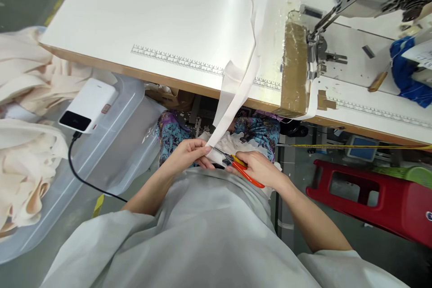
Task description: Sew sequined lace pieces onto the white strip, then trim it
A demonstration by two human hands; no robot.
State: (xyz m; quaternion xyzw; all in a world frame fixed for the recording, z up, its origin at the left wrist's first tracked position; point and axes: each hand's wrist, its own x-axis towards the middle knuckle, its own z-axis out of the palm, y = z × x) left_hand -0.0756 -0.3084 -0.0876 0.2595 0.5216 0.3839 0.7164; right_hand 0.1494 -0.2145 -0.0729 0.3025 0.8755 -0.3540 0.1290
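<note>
A long white fabric strip [238, 94] trails from the sewing table over its front edge down to my lap. My left hand [191, 154] pinches the strip's lower end between thumb and fingers. Scissors [248, 175] with red and yellow handles sit in my right hand [261, 167], the fingers wrapped round the handles. Their blades point left at the strip, close to my left fingertips. Whether the blades touch the cloth I cannot tell. White fabric scraps [251, 144] lie bunched on my lap, over patterned trousers [175, 132].
At the right stands a sewing machine [317, 49] with a blue cloth bundle [410, 72] beyond it. A red stool [357, 189] is below. On the left, a clear plastic bin [131, 94] holds cream fabric [27, 166] and a white power bank [89, 105] with a black cable.
</note>
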